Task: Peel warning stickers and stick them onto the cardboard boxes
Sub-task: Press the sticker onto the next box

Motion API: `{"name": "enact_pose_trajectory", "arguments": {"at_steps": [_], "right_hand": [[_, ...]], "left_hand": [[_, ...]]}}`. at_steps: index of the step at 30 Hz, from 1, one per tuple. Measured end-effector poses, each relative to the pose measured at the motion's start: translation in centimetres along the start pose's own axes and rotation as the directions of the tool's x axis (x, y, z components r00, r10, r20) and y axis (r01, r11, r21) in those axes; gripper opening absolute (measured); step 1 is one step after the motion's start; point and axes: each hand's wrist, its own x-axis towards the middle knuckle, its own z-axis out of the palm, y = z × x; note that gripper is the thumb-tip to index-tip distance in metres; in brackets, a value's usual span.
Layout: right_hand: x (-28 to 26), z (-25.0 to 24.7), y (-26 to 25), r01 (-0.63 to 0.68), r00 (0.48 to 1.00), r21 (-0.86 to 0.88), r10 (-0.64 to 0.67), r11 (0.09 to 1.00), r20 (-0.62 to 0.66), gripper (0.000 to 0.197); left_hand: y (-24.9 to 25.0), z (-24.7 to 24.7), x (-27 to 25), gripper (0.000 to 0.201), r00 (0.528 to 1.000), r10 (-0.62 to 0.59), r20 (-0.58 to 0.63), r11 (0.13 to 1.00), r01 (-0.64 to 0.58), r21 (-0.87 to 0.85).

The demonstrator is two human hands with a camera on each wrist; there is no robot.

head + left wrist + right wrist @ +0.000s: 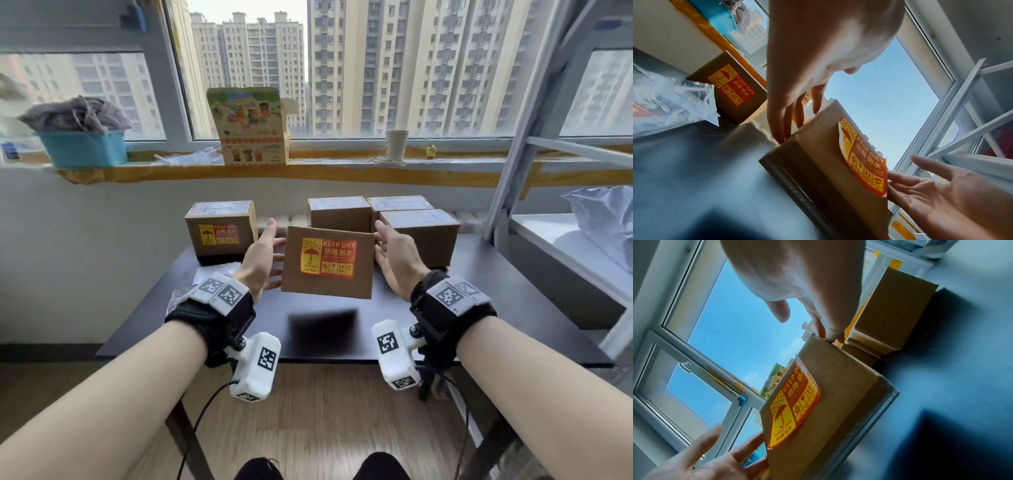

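Note:
A cardboard box (329, 291) hangs above the dark table, front face toward me, with a red and yellow KEEP DRY sticker (328, 257) on it. My left hand (270, 253) presses its left side with straight fingers (781, 126). On the opposite side my right hand (385, 246) presses with straight fingers (830, 332). In the wrist views the sticker (863, 159) (795, 402) curls off the cardboard at one edge. A second box (221, 246) with the same sticker (219, 234) stands at the back left.
Three plain cardboard boxes (421, 233) stand at the back right of the table (479, 308). A clear plastic bag and white sheets (212, 274) lie at the left near my wrist. The windowsill behind holds a blue basket (84, 150), a printed carton and a paper cup. A metal shelf (548, 240) stands on the right.

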Motion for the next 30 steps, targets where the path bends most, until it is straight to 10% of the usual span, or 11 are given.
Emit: {"name": "enact_pose_trajectory", "arguments": {"at_steps": [30], "right_hand": [[1.7,-1.0,3.1,-0.177,0.982,-0.293,0.189,0.940,0.013,0.036]], "left_hand": [[-2.1,1.1,0.7,0.067,0.979,-0.183,0.091,0.972,0.166,0.168]]}}
